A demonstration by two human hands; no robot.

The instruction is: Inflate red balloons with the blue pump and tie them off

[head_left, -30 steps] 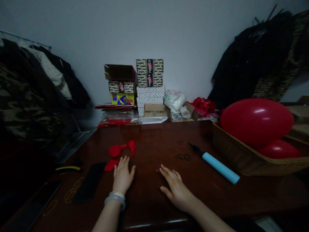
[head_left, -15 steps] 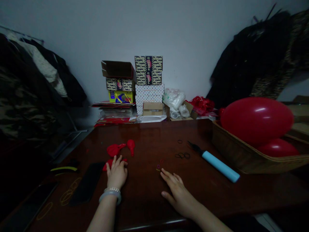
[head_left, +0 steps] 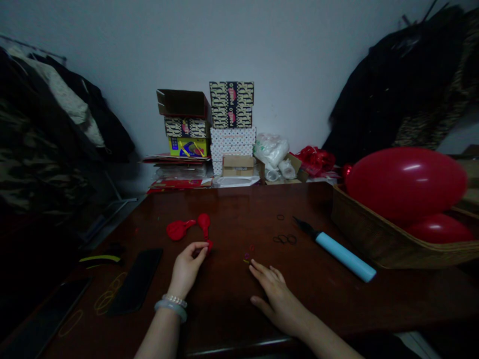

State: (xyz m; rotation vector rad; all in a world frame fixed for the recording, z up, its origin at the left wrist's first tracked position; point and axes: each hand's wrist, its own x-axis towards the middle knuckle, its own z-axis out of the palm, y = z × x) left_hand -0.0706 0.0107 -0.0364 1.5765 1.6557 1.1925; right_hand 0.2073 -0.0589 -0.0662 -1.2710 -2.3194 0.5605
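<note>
My left hand point(head_left: 188, 266) pinches a red balloon point(head_left: 209, 245) between thumb and fingers, low over the dark wooden table point(head_left: 232, 309). Two other uninflated red balloons, one lying sideways point(head_left: 178, 230) and one upright in view point(head_left: 203, 223), rest just beyond it. My right hand point(head_left: 275, 294) lies on the table with its fingers apart, its fingertips beside small coloured bands point(head_left: 246, 256). Black bands point(head_left: 285, 239) and a blue hand pump point(head_left: 344, 255) with a black nozzle lie to the right of them.
A woven basket point(head_left: 359, 239) with inflated red balloons point(head_left: 407, 183) stands at the right. On the left lie a black phone-like slab point(head_left: 138, 281), yellowish rubber bands point(head_left: 108, 297) and another dark slab point(head_left: 48, 319). Stacked boxes point(head_left: 232, 144) stand behind the table.
My left hand has gone from lying spread over a red balloon to pinching it, and has moved right with it. My right hand has stayed nearly still. The view has shifted slightly.
</note>
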